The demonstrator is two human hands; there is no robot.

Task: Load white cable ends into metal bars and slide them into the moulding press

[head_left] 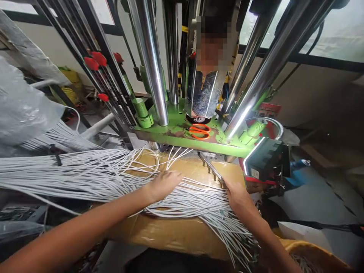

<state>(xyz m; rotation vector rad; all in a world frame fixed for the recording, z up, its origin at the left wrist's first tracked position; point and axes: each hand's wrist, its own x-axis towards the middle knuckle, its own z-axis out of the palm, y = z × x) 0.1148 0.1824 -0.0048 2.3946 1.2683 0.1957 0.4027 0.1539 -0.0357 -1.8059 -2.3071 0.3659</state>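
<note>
My left hand (pixel 166 185) is closed around a few white cables (pixel 178 153), whose ends stick up past the fingers towards the press. My right hand (pixel 237 194) grips the near end of a narrow metal bar (pixel 212 167) with several short pegs along its side. The bar's far end reaches under the edge of the green press plate (pixel 182 138). Beneath both hands, a thick bundle of white cables (pixel 187 201) lies across a tape-covered cardboard surface (pixel 148 229). Some fingertips of each hand are hidden.
Orange-handled scissors (pixel 200 131) lie on the press plate between upright steel columns (pixel 150 64). A dark control box (pixel 264 159) stands to the right. More cables and clear plastic sheeting (pixel 25 102) fill the left. A yellow cloth or bag (pixel 313 252) sits at lower right.
</note>
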